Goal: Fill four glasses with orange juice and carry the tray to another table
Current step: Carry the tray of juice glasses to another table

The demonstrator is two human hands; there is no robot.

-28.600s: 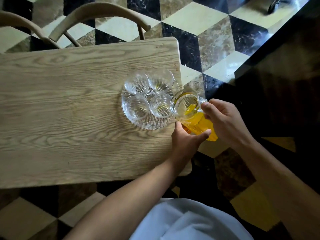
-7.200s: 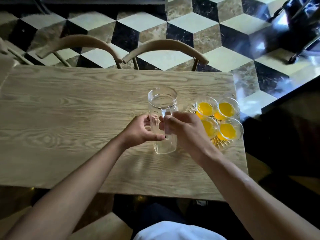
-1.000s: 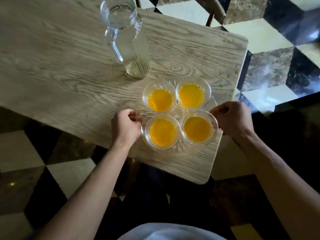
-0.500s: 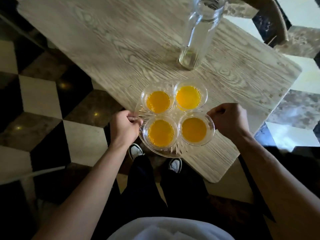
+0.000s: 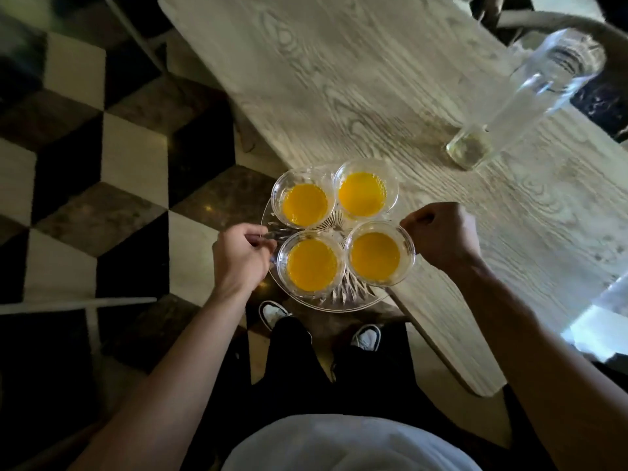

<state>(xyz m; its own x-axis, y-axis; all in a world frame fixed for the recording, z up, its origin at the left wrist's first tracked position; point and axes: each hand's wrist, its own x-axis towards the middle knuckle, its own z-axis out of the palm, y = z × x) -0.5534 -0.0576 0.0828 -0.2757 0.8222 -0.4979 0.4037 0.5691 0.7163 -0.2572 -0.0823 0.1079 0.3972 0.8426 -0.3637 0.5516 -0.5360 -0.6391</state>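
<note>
Gripping opposite rims to keep it level, the left hand [image 5: 243,258] and right hand [image 5: 440,234] hold the tray [image 5: 339,300] with four full glasses [image 5: 311,263] partly off the table [image 5: 390,79] edge, jug [image 5: 520,100] left behind.

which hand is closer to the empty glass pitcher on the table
Right. The right hand grips the tray's edge on the side toward the pitcher; the left hand grips the opposite edge, farther away, over the floor.
</note>
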